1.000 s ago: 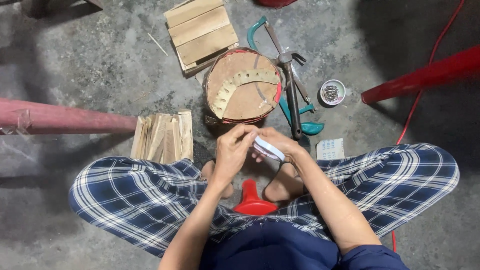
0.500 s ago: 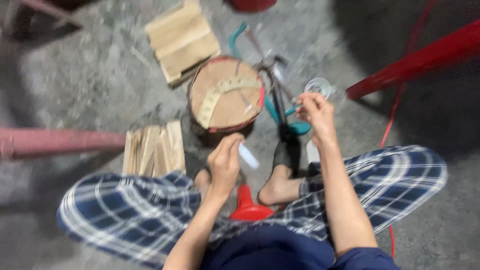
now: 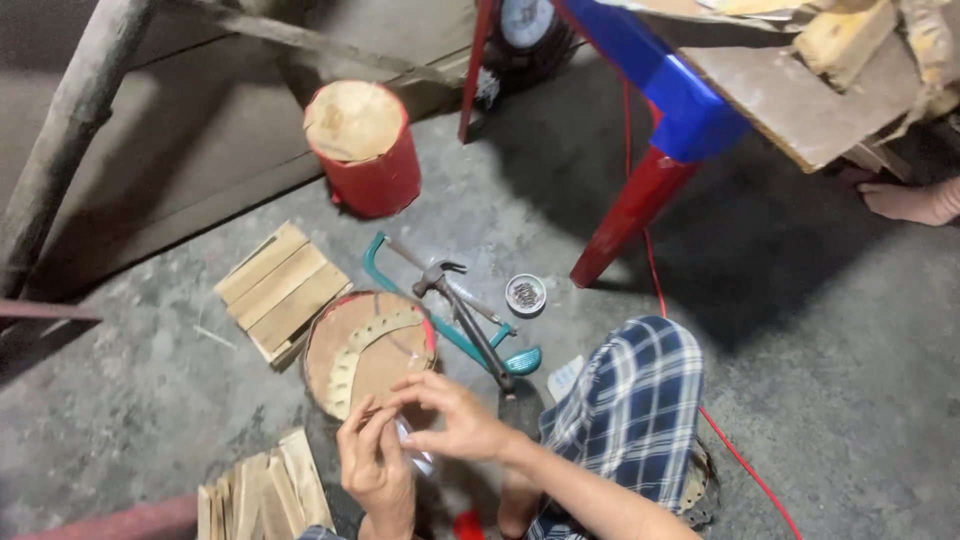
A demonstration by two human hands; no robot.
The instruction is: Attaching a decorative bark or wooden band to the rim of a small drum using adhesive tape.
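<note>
My left hand [image 3: 375,465] and my right hand [image 3: 455,418] both pinch one small white object [image 3: 415,455] between the fingertips, low in front of me, just near one round wooden disc [image 3: 365,350]. Beside the disc lie one hammer [image 3: 465,320], one green saw [image 3: 440,320] and one small tin of nails [image 3: 525,293]. I count two piles of wooden slats [image 3: 282,290], and one red bucket [image 3: 365,150] stands farther away
</note>
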